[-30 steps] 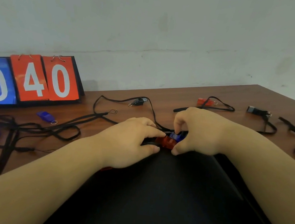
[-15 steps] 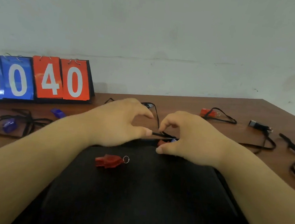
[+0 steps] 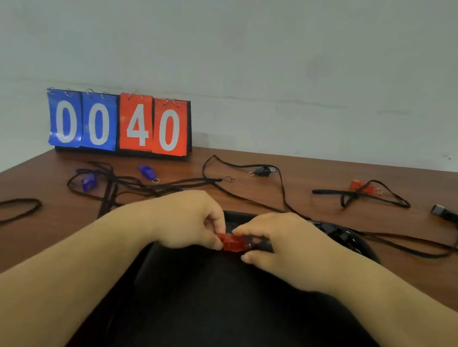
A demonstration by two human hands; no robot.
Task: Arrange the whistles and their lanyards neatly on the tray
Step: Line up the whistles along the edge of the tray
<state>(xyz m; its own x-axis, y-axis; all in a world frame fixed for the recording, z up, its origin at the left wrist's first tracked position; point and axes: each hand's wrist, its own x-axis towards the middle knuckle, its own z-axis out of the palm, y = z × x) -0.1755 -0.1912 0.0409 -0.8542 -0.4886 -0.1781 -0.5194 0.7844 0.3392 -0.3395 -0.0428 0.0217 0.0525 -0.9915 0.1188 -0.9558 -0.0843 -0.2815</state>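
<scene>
Bare left forearm [image 3: 68, 269], bare right forearm [image 3: 384, 302]

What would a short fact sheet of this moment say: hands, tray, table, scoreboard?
Left hand: pinches red translucent plastic whistle
Right hand: pinches same whistle's other end
Black tray: under the hands
Brown wooden table: loose whistles, black cord lanyards
Flip scoreboard: reads 00 and 40

The black rectangular tray [image 3: 234, 316] lies near centre on the brown wooden worktop [image 3: 308, 171], with a red plastic whistle [image 3: 233, 242] at its far end. The blue-and-red flip scoreboard [image 3: 119, 123] stands far left, and tangled black cord lanyards [image 3: 124, 184] lie between it and the tray.
</scene>
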